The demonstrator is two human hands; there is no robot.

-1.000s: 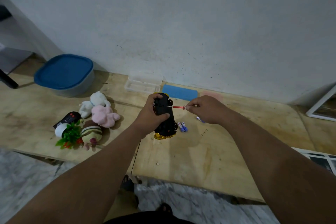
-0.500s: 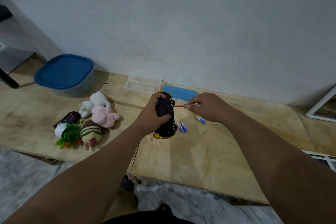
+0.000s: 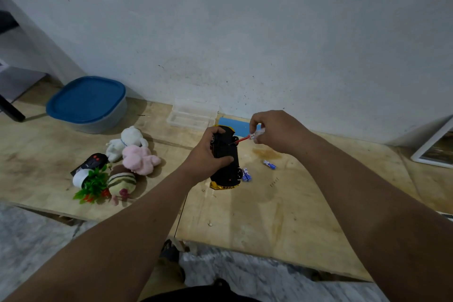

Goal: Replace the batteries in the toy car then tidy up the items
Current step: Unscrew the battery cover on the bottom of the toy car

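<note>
Toy car (image 3: 226, 154) is being held upside down, black underside facing up, yellow body (image 3: 221, 187) showing at the near end, which is sitting on or just above the plywood table (image 3: 257, 216) — can't tell which. Left hand (image 3: 208, 154) is gripping it around the middle, thumb across the underside, fingers curling over the far edge. Right hand (image 3: 277, 132) is pinching a small screwdriver (image 3: 245, 138) by its clear handle, red shaft angling down-left, tip touching the underside near the far wheels.

Two blue-and-white batteries (image 3: 246, 174) are lying side by side on the table just right of the car's near wheel. A third battery (image 3: 269, 165) is lying apart from them, further right. Brownish stain (image 3: 266, 153) is showing on the wood under the right hand.

Clear plastic box (image 3: 193, 115) is sitting against the wall beyond the car, with a blue flat piece (image 3: 235, 123) beside it, partly hidden by the car and hands. Grey container with blue lid (image 3: 87, 103) is sitting far left.

Left cluster on the table: white plush (image 3: 127, 140), pink plush (image 3: 139, 159), striped plush (image 3: 121, 182), small fake plant in a white pot (image 3: 90, 182), and a black remote with red buttons (image 3: 92, 162) lying touching the plant. A framed picture (image 3: 436, 147) is leaning at the right edge.
</note>
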